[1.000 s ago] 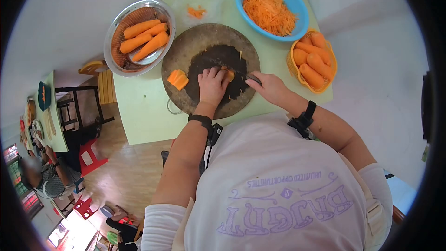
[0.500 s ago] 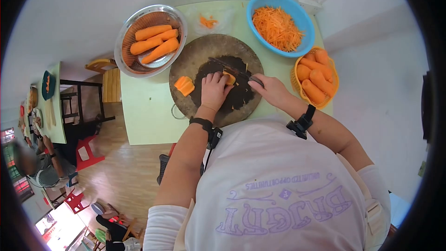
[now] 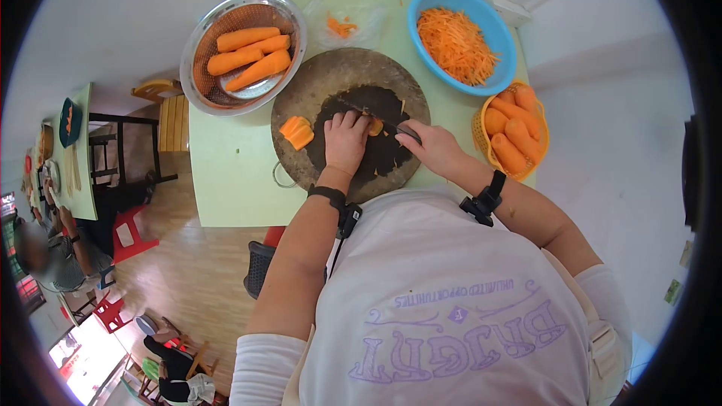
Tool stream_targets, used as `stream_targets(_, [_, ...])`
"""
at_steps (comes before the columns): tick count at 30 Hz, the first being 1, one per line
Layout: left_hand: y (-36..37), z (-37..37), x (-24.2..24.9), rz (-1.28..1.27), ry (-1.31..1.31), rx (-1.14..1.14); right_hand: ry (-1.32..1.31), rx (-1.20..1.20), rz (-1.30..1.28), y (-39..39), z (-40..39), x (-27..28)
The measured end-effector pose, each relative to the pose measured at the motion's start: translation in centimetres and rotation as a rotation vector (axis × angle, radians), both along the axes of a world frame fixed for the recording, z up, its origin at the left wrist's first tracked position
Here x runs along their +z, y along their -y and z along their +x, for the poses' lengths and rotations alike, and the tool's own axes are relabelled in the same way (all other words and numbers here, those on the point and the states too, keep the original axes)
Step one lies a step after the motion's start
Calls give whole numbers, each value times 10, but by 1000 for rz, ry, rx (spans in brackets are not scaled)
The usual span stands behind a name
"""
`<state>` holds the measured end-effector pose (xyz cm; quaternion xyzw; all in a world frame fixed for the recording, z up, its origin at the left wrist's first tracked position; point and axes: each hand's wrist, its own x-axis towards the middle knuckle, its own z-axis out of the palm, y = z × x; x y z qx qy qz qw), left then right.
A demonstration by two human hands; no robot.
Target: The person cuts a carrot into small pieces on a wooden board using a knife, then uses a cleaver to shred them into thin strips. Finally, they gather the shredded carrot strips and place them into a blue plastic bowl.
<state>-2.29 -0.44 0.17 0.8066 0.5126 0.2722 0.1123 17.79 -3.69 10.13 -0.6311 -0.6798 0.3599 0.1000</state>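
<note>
My right hand (image 3: 436, 152) is closed round the dark handle of a knife (image 3: 407, 132). Its blade slants leftward over the carrot piece, close to the fingertips of my left hand. My left hand (image 3: 344, 143) presses down with bent fingers, pinning a short carrot piece (image 3: 375, 127) against the round chopping board (image 3: 310, 84). Part of that piece is hidden by the fingers and the blade. Left of my left hand lies a small stack of carrot slices (image 3: 297, 132). The board's middle is dark, and a few thin carrot bits lie on it.
A metal basin (image 3: 299, 18) with several peeled carrots stands back left. Carrot scraps (image 3: 341, 27) lie on a clear plastic bag behind the board. Shredded carrot (image 3: 456, 45) fills a blue basin (image 3: 509, 60); several carrots sit in a yellow basket (image 3: 481, 140). People sit far left.
The knife blade has shifted a little toward me, and my right hand has moved slightly left over the board. My left hand stays on the carrot piece. The whole view has shifted slightly.
</note>
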Motion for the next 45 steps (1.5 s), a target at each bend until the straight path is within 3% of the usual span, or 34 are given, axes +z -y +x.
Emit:
stream_targets(26, [-3,1,-1,7,-20,27,19,-1,-32,-2,-8,-6])
stream_targets(32, [-4,0,0,24,14,19,-94,-121,-41,0,-5,-11])
stream_targets(45, [-3,1,2,16,1,28,-7,-39,-5,1,-11,3])
